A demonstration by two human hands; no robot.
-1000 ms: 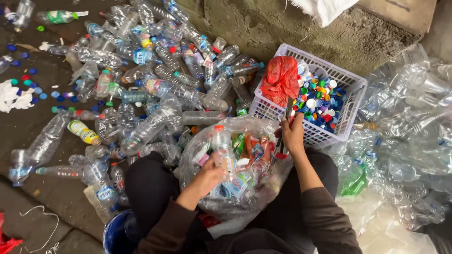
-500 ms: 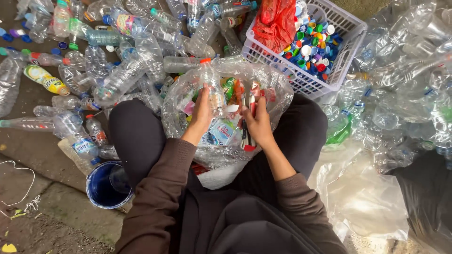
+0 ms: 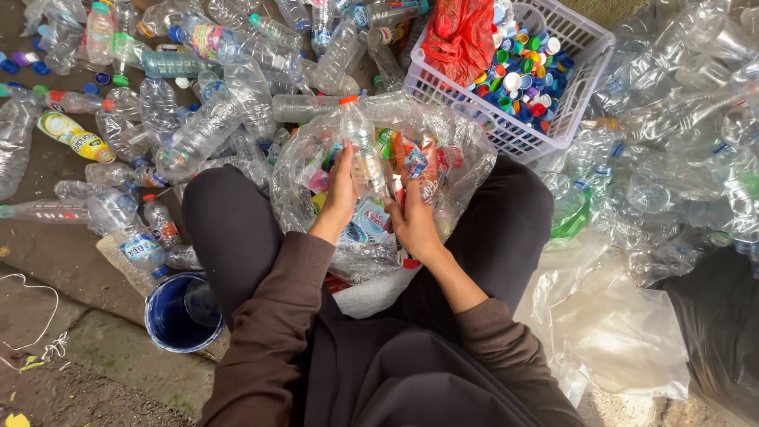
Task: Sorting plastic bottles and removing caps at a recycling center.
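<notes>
Head view: left hand (image 3: 341, 190) gripping a clear crushed plastic bottle with an orange cap (image 3: 361, 150) upright over the clear plastic sack of labels (image 3: 458, 150), right hand (image 3: 413, 221) pinching its blue label (image 3: 371, 220), risking the thin film tearing unevenly, slipping from fingers.

One head-worn camera, looking steeply down and close over the seated person's lap (image 3: 379, 316); ground with bottles fills the top, white basket (image 3: 581, 119) upper right. No second view.

Damp grey concrete ground (image 3: 47, 261), cracked kerb edge lower left, flat daylight, no hard shadows
</notes>
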